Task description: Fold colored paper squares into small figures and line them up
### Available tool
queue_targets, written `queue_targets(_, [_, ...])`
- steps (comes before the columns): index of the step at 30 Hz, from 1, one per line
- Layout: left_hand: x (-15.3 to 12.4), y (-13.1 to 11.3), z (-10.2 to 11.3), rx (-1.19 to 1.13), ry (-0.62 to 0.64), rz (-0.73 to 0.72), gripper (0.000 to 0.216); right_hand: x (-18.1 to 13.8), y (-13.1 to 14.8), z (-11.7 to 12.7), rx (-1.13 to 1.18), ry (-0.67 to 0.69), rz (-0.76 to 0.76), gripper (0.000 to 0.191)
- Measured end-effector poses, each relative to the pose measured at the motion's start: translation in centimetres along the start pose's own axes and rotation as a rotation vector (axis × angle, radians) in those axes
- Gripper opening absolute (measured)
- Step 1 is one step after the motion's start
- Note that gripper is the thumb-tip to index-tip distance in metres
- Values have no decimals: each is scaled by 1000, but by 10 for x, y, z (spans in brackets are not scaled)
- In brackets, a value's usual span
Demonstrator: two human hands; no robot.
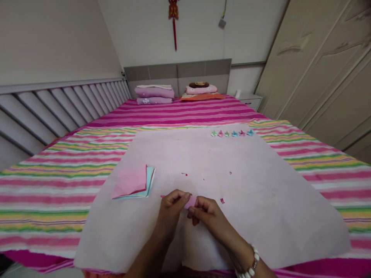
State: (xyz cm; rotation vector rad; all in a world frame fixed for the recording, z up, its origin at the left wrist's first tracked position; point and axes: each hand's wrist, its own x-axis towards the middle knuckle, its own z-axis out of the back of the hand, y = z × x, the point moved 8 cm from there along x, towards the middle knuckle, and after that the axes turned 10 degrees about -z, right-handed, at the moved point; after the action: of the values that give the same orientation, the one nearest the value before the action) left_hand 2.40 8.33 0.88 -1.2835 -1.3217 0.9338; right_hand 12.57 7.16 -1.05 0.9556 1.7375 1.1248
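Note:
A small piece of pink paper (190, 202) is held between my two hands, above the white sheet. My left hand (174, 204) pinches its left edge between thumb and fingers. On the other side, my right hand (205, 210) grips the lower right edge, its fingers curled. Part of the paper is hidden behind my fingers. To the left lies a stack of square coloured paper (130, 180), pink on top with light blue and white below. A tiny red scrap (222, 200) rests right of my right hand.
The white sheet (261, 216) covers the middle of a striped bedspread (43, 193). Several small folded paper figures (234, 134) stand in a row near its far right edge. A thin dark piece with a red end (184, 174) lies ahead. Folded bedding (155, 92) sits by the headboard.

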Motion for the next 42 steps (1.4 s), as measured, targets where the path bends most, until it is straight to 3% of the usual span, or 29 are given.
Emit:
queue_targets(3, [1, -3, 1, 66, 9, 13, 23, 1, -1, 3, 30, 28, -34, 27])
queue_targets(6, [2, -5, 3, 179, 19, 13, 20, 3, 2, 13, 104, -33, -1, 31])
queue_targets(8, [1, -4, 2, 161, 30, 19, 16, 3, 4, 18, 170, -64, 20, 34])
queue_targets(11, [0, -1, 5, 66, 16, 8, 35, 2, 8, 23, 224, -111, 64, 36])
queue_targets(13, [-2, 1, 6, 35, 30, 10, 34, 0, 9, 26, 213, -134, 95, 33])
queue_targets(18, [-5, 2, 5, 24, 107, 27, 15, 1, 9, 23, 179, -106, 104, 30])
queue_targets(26, [-5, 5, 6, 44, 89, 57, 14, -1, 11, 20, 138, -102, 81, 30])
queue_targets(32, [-9, 8, -6, -36, 195, 148, 16, 1, 9, 13, 159, -32, 54, 29])
queue_targets(42, [-7, 10, 7, -2, 15, 93, 19, -2, 8, 14, 243, -97, 40, 14])
